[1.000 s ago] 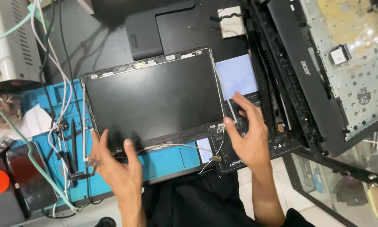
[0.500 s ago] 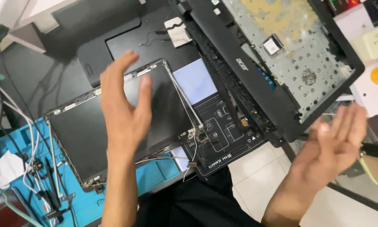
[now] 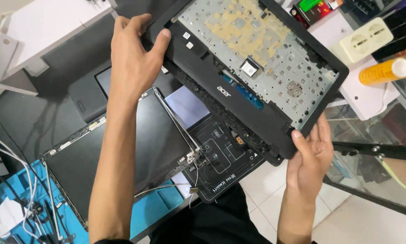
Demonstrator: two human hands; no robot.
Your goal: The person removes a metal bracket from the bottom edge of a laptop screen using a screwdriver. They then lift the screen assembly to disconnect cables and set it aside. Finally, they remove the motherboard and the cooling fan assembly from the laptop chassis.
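Both hands are clamped on the laptop shell (image 3: pixel 257 72): left hand (image 3: pixel 133 58) on the top corner, right hand (image 3: pixel 309 156) on the bottom edge, over the loose screen (image 3: pixel 117 158). 1 slip could drop it on the glass.

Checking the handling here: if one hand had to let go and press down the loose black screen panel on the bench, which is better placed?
Probably the left hand: its forearm already crosses the black screen panel. The right hand supports the black laptop casing beyond the bench edge.
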